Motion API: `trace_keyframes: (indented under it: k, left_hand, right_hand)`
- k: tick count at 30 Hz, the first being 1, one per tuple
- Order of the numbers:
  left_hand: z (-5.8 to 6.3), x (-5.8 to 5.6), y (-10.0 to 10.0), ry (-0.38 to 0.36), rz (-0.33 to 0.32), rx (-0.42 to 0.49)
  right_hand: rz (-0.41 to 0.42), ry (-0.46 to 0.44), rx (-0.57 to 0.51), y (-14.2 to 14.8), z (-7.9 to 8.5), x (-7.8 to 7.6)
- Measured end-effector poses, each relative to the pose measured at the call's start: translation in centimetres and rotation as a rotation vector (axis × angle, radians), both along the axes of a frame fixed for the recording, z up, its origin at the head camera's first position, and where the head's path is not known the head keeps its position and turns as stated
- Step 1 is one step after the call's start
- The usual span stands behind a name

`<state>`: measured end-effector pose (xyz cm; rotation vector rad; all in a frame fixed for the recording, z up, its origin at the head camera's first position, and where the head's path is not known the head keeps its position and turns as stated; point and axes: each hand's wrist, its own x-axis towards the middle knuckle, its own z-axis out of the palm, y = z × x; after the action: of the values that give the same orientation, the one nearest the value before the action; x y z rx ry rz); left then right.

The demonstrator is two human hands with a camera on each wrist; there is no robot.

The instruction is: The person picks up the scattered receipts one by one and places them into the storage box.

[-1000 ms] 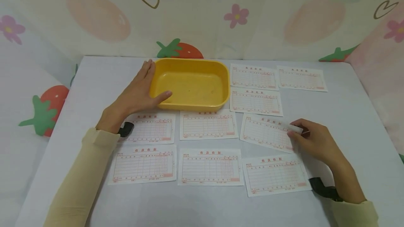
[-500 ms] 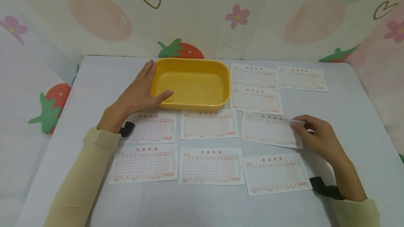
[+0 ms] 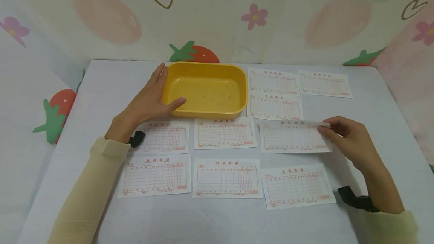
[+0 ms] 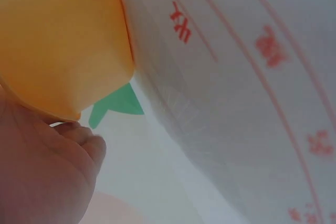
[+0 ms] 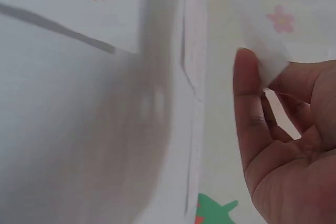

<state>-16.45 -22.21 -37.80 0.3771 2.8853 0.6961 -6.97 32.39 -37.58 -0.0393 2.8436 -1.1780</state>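
In the head view, my left hand [image 3: 144,102] rests at the left end of a yellow plastic tray [image 3: 210,115]. Its fingers lie straight along the outer side, and the thumb reaches over the near rim. The left wrist view shows those fingertips close by a corner of the tray [image 4: 68,40]. My right hand [image 3: 352,144] pinches the upper right corner of a printed paper receipt [image 3: 291,138] between thumb and forefinger. That corner is raised and bends over. The right wrist view shows the pinched receipt [image 5: 262,40] above the tabletop.
Several similar receipts lie flat on the white tabletop [image 3: 223,221]: one front-row receipt [image 3: 227,179] at centre, others beside it and in front of the tray. More, such as the far-right receipt [image 3: 324,84], lie right of the tray. A strawberry-print curtain [image 3: 217,18] hangs behind.
My right hand has moved slightly up and right with the receipt's corner, and the receipt has turned from slanted to nearly level with the others. The left hand and tray stay put.
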Motion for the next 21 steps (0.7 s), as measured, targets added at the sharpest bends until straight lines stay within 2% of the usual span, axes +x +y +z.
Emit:
trace_keyframes:
  k: [6, 11, 16, 21]
  left_hand:
    - [-0.4, -0.2, 0.1, 0.044, -0.018, 0.021]
    - [-0.6, -0.3, 0.1, 0.047, -0.026, 0.012]
    - [-0.6, -0.3, 0.1, 0.045, -0.016, -0.012]
    - [-0.5, -0.2, 0.2, 0.042, 0.0, -0.025]
  right_hand:
    - [0.037, -0.004, 0.002, 0.1, 1.4, -0.6]
    - [0.018, -0.006, -0.08, 0.0, 2.4, -1.4]
    - [0.003, -0.002, -0.236, -0.4, 3.0, -2.3]
    - [-0.024, 0.0, -0.476, -1.3, 3.9, -3.5]
